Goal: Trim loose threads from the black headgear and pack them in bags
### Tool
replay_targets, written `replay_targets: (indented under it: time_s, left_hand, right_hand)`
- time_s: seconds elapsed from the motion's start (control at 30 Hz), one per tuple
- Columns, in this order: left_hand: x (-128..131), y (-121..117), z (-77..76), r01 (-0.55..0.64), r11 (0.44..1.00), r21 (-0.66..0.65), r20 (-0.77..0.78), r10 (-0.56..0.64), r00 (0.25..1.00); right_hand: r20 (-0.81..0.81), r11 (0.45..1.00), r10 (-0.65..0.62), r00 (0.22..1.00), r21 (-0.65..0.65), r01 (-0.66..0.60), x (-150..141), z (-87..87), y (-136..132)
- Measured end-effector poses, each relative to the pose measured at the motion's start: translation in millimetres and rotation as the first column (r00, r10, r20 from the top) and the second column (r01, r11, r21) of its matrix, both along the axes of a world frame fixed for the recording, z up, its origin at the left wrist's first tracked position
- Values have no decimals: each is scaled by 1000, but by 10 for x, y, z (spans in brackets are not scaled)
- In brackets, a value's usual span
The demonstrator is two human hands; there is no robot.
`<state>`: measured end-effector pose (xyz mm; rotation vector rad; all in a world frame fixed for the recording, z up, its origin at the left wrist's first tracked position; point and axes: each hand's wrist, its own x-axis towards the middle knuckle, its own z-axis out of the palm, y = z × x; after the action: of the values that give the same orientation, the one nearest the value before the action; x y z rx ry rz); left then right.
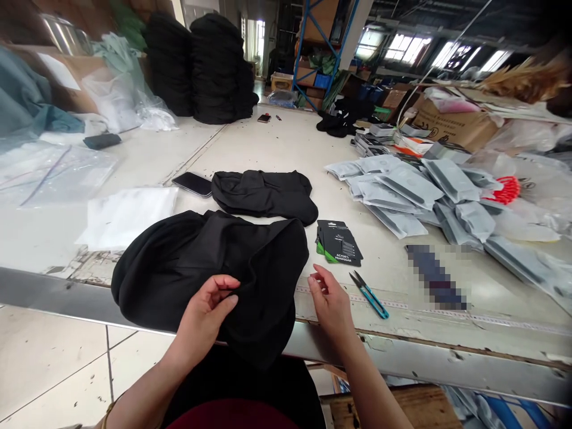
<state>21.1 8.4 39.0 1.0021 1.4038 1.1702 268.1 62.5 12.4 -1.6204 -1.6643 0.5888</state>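
A large soft black cloth piece [179,262] lies bunched at the near table edge, and part of it hangs over the rim. My left hand [208,313] is on its front, the thumb and curled fingers closing on a fold; the exact grip is partly hidden. To the right of the cloth, my right hand [331,304] is held with thumb and fingers apart and nothing in it. Beyond the large piece is a smaller pile of folded black cloth [263,193]. Dark cards [338,241] printed "Actor's Headgear" lie near my right hand, beside blue-handled thread snips [370,295].
A phone [192,183] and a white sheet stack [129,217] are at the left. Many grey-white packets [402,185] are heaped at the right, near a blurred-out dark item [435,277]. Tall black stacks [217,68] stand at the back. A measuring tape [491,322] runs along the front edge.
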Motion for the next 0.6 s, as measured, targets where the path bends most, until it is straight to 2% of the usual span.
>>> replay_targets:
  time_s: [0.07, 0.17, 0.27, 0.33, 0.4, 0.53, 0.6]
  left_hand:
    - [-16, 49, 27, -114, 993, -6, 183, 114, 976]
    - [-45, 134, 106, -301, 953, -40, 356, 295, 887]
    - [-124, 236, 187, -492, 870, -22, 427, 453, 783]
    - [-205, 315, 211, -578, 816, 9, 435, 517, 737]
    - [-288, 399, 202, -577, 816, 32, 397, 519, 756]
    - [-400, 553, 128, -376, 926, 42, 217, 358, 908]
    - [-427, 605, 96, -301, 953, 33, 141, 294, 945]
  right_hand:
    - [-71, 999, 26, 997, -32, -28, -95, 32, 87]
    - [-84, 999, 45, 995, 3, -45, -222, 61, 191]
    - [-63, 991, 44, 997, 128, -36, -316, 85, 261]
    - [-67, 978, 31, 997, 207, -16, -342, 105, 338]
    - [-86, 970, 2, 996, 243, 19, -342, 122, 481]
    - [-184, 984, -41, 982, 165, 71, -345, 109, 922]
    - [-265, 991, -47, 963, 107, 78, -374, 69, 1126]
